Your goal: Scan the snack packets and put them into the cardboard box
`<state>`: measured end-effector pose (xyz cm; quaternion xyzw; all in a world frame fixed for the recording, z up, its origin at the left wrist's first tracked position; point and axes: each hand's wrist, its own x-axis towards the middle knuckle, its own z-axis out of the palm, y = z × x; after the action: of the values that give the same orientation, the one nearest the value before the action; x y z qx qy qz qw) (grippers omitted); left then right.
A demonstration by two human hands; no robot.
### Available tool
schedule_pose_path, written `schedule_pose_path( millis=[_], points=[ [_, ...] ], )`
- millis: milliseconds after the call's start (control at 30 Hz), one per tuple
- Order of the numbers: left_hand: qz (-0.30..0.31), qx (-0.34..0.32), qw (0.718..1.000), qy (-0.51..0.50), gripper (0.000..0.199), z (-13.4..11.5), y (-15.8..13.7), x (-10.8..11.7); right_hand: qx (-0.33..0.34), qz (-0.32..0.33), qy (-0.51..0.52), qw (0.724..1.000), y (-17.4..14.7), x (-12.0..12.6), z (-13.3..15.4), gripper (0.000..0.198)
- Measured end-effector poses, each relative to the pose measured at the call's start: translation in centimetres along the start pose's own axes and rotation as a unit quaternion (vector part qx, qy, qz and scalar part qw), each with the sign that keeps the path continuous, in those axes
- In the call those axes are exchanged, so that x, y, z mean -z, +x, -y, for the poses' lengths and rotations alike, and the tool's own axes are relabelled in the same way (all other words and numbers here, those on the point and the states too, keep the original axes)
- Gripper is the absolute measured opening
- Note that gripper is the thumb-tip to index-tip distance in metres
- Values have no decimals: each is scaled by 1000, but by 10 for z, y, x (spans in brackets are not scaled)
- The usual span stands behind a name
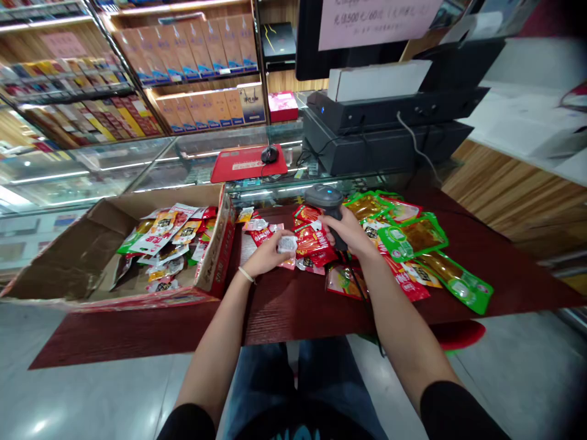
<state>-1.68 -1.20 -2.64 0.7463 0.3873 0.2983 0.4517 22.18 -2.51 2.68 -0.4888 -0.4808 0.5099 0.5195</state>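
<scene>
Shirt: black, short-sleeved top (300, 421) is filling the bottom edge; blue jeans (257, 382) are showing beyond it, at the table edge.
Left hand: (267, 253) is pinching a small silvery packet (287, 244) between thumb and fingers, nearly closed; pale wristband (246, 275) is circling the wrist.
Right hand: (346, 233) is wrapping its fingers around the handle of a black barcode scanner (323, 197), blue light glowing on top.
Spacing: silvery packet is sitting below and left of the scanner head, apart from it, over the dark red table (275, 324).
Cable: (356, 280) is running down beside the right forearm.
Mid-table: red snack packets (309, 237) are lying between the hands.
Right pile: green-edged packets (472, 292) are overlapping.
Carton: open cardboard box (221, 244) is standing left, holding loose mixed packets (160, 225).
Counter: red mouse pad (238, 164) and black mouse (269, 154) are resting on glass (156, 164).
</scene>
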Motion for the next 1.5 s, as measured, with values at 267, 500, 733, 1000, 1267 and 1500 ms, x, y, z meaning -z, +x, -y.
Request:
schedule_pose_path(
  millis=[267, 500, 733, 1000, 1267, 1500],
  points=[
    [-297, 91, 863, -399, 49, -6, 60, 8, 0, -1, 9, 1000, -1, 1, 0, 35],
    [-450, -4, 756, -476, 37, 11, 74, -11, -6, -25, 12, 1000, 0, -1, 1, 37],
    [-461, -2, 694, -553, 23, 24, 68, -13, 2, -26, 11, 1000, -2, -10, -2, 40],
    [-460, -11, 679, -572, 14, 24, 70, -8, 13, 91, -175, 980, -4, -18, -1, 54],
    [-458, -2, 676, -577, 11, 22, 67, -8, -6, 75, -191, 979, -10, -21, 5, 46],
    [-459, -12, 693, -555, 20, 6, 64, -6, -23, 28, -76, 996, -7, -20, 0, 37]
  ],
)
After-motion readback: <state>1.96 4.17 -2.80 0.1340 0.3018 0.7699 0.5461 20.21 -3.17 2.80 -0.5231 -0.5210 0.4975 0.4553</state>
